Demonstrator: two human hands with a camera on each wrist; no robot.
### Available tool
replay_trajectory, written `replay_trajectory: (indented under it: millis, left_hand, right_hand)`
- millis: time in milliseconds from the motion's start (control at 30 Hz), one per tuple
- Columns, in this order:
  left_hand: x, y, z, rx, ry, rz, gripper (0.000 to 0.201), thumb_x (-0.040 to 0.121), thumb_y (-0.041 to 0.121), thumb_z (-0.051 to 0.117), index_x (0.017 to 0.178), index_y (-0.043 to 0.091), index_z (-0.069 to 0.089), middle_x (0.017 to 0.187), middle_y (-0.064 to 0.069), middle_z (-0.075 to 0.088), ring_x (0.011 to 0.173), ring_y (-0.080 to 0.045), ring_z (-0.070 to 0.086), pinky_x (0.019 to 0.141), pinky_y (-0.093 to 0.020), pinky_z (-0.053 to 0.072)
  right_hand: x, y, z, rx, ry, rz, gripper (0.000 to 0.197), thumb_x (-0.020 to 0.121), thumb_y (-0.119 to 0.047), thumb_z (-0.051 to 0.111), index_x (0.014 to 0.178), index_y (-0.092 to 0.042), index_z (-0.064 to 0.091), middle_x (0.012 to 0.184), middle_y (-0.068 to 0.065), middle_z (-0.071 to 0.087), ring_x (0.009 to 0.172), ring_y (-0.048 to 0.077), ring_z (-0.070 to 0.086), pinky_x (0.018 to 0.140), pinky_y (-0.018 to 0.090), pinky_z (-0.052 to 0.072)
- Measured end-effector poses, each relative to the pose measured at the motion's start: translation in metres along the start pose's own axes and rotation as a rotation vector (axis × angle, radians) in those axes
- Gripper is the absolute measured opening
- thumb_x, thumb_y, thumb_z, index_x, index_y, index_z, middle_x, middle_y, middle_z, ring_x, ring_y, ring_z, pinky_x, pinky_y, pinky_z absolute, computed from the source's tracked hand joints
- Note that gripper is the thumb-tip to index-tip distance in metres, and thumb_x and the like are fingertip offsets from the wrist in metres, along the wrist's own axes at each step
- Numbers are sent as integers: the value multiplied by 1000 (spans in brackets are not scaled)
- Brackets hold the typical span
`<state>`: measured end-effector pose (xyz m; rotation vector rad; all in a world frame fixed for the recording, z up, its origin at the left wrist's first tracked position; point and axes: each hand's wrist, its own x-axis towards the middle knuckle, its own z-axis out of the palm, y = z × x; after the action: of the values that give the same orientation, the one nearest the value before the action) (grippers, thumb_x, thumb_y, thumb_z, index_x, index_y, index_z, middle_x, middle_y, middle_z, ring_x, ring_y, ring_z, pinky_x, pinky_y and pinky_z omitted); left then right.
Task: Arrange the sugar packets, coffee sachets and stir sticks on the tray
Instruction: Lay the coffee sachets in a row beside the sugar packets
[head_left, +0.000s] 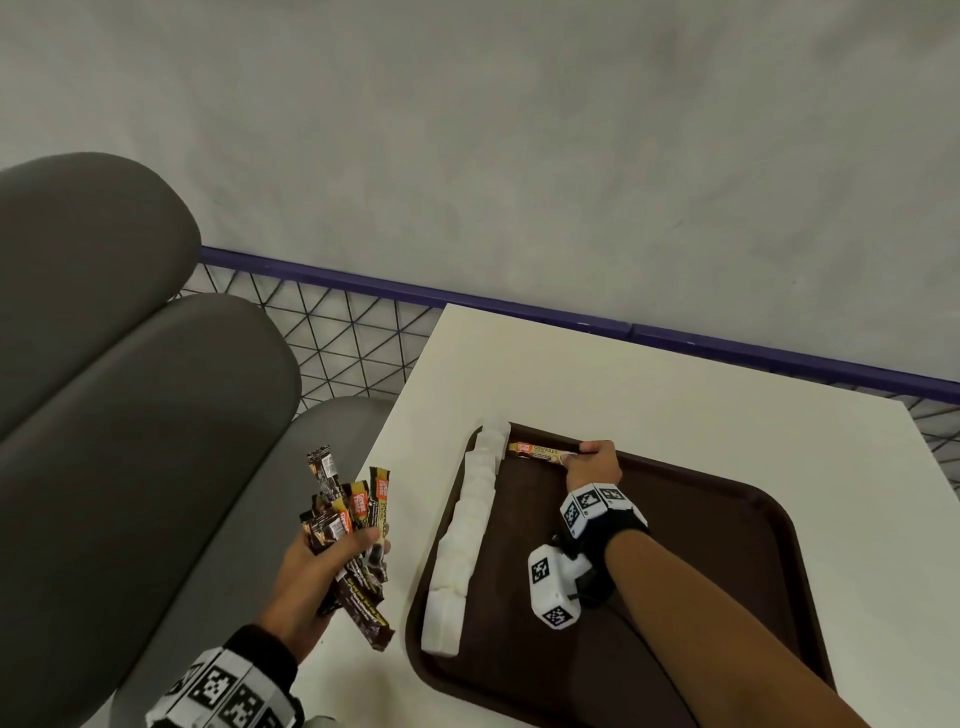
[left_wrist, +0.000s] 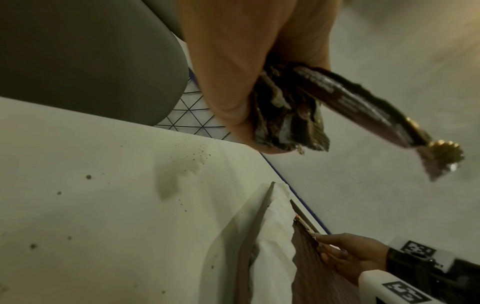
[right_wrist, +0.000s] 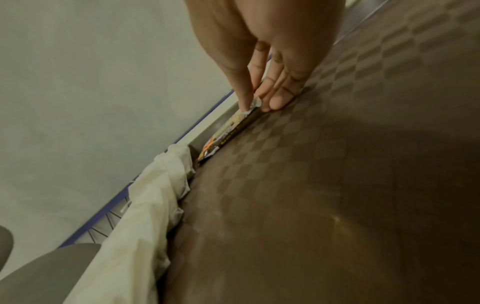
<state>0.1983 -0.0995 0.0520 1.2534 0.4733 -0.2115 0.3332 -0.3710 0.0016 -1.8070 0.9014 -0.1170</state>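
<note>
A brown tray (head_left: 727, 545) lies on the white table (head_left: 623, 374). A row of white sugar packets (head_left: 467, 535) runs along the tray's left rim. One coffee sachet (head_left: 535, 451) lies against the far rim, touching the sugar row. My right hand (head_left: 574, 456) pinches the sachet's right end; in the right wrist view the fingertips (right_wrist: 275, 102) rest on the tray (right_wrist: 337, 185) beside the sachet (right_wrist: 228, 131). Off the table's left edge, my left hand (head_left: 332, 561) grips a fanned bunch of dark coffee sachets (head_left: 353, 519), seen close in the left wrist view (left_wrist: 350, 98).
A grey padded seat (head_left: 130, 364) stands to the left of the table. Behind it runs a wire mesh panel (head_left: 353, 343) with a purple rail (head_left: 779, 358) under a grey wall. Brown specks dot the tabletop (left_wrist: 103, 205).
</note>
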Motion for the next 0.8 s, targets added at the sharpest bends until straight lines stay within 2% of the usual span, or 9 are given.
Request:
replay_trajectory:
  millis: [133,200,267,367,433,500,567,667,800]
  left_hand:
    - [-1,0,2,9,-25,-1,50,66,7,78,111,6,57,99,-21,67,84,-29,66,63,-37,53]
    - [-2,0,3,2,-27,2,43,71,6,75,111,7,58,99,-21,67,84,-29,67,64,-37,53]
    - [-4,1,5,-3,-32,1,46,69,8,78,110,9,58,98,-20,68,82,-29,68,61,-37,54]
    - [-8,2,6,-3,-49,4,59,53,18,80,107,10,59,93,-19,68,76,-25,69,56,-32,55]
    - [-9,2,6,-1,-73,0,59,54,19,80,109,10,59,91,-16,69,76,-23,69,57,-33,55]
    - [-10,1,9,-2,-101,-9,49,65,12,79,109,10,59,91,-16,69,77,-24,68,58,-33,56]
    - [-10,0,13,-17,-113,-10,39,74,5,74,109,9,59,93,-17,67,79,-25,67,58,-33,56]
    - [-8,-2,20,-43,-113,-17,33,79,4,69,110,10,60,92,-12,70,81,-24,67,66,-37,54]
    - [-10,-3,32,-69,-121,-22,27,83,3,64,110,7,62,94,-11,73,83,-25,69,73,-36,54]
  right_hand:
    - [1,1,6,-48,5,-4,22,82,0,62,88,-11,44,109,20,59,79,25,51,67,30,42]
    - [1,2,7,-68,6,-14,22,83,0,61,88,-10,43,111,20,57,81,27,53,68,31,43]
    - [1,2,6,-94,8,-23,21,82,-1,62,90,-9,44,114,21,55,93,33,57,73,34,45]
    - [0,1,-2,-161,13,-35,28,81,-6,67,103,-4,50,120,20,50,112,36,50,88,40,45]
    - [-6,-1,-10,-256,14,-57,33,82,-15,67,109,-6,50,123,17,49,118,34,44,95,43,39]
    - [-15,-4,-17,-342,3,-120,32,83,-21,65,110,-11,52,123,14,50,120,32,41,99,42,33]
    - [-29,-6,-21,-351,-36,-228,25,83,-22,63,106,-15,56,119,10,55,117,29,44,100,41,33]
    - [-60,-8,-23,-153,-266,-341,3,84,-17,62,85,-19,60,100,6,63,101,23,56,89,31,42]
    - [-112,-9,-26,-77,-697,-343,13,90,-27,56,92,-15,63,86,-10,60,81,4,54,79,20,40]
